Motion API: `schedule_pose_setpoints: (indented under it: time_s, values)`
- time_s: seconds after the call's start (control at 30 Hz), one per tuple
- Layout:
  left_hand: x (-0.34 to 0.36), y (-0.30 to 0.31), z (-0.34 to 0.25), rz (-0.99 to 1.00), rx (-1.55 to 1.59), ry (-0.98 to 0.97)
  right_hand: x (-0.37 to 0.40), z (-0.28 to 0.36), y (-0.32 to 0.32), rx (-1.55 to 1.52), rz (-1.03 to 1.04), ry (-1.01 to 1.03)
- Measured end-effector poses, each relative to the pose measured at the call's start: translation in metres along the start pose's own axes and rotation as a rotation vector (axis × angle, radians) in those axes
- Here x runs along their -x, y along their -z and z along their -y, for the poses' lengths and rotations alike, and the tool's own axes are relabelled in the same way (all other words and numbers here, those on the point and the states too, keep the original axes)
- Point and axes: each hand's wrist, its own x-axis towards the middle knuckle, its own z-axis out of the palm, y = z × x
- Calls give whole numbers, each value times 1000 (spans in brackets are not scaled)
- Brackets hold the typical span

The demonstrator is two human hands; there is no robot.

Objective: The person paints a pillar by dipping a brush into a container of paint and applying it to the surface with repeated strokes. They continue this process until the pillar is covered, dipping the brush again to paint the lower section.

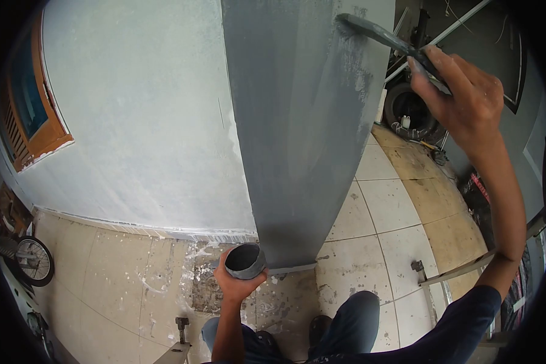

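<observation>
My right hand [467, 91] grips the handle of a paintbrush [376, 33], its bristles against the upper right part of a column [285, 121]. Dark grey paint covers most of the column face; a paler, streaky strip shows along its right edge near the brush. Low in front of me, my left hand [235, 285] is wrapped round a small cup [246, 261] with dark grey paint inside. The cup is held upright, apart from the column.
A pale wall [139, 121] with a wooden window frame [60, 130] stands to the left. Paint spots mark the tiled floor [370, 261]. A tyre [406, 109] lies behind the column, a motorbike wheel [35, 261] at far left. Metal supports [181, 330] flank my legs.
</observation>
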Motion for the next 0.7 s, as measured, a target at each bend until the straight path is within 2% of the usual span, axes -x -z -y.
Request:
schedule_pose_setpoints:
  time_s: [0.07, 0.13, 0.2, 0.3, 0.33, 0.4, 0.47, 0.5, 0.57, 0.6, 0.67, 0.7]
  values:
    - [1, -1, -1, -13, -1, -12, -1, 23, -4, 42, -16, 43]
    - [1, 0, -3, -7, -2, -23, 15, 68, -3, -28, 87, 126]
    - [5, 2, -7, -3, -4, -31, 41, 102, -4, -160, 298, 318]
    - [5, 3, -12, -25, 4, -37, 43, 108, -12, -300, 336, 335]
    - [7, 5, -13, -21, -11, -44, 30, 96, -14, -415, 297, 155]
    - [6, 7, -14, -21, -28, -64, 1, 55, -15, -406, 268, 22]
    - [6, 7, -15, -12, -38, -36, -28, 3, -15, -301, 113, 83]
    - [3, 6, -16, -14, -36, -54, -46, -24, -20, -257, -79, 136]
    - [3, 5, -16, 2, -6, -27, -87, -63, -1, -208, -101, -100]
    - [4, 3, -14, 2, -3, -39, -96, -79, -5, -197, -106, -99]
    - [5, 1, -10, -9, -15, -22, -108, -103, -9, 59, -198, -160]
    - [5, 0, -8, -7, -12, -37, -106, -99, -7, 73, -204, -160]
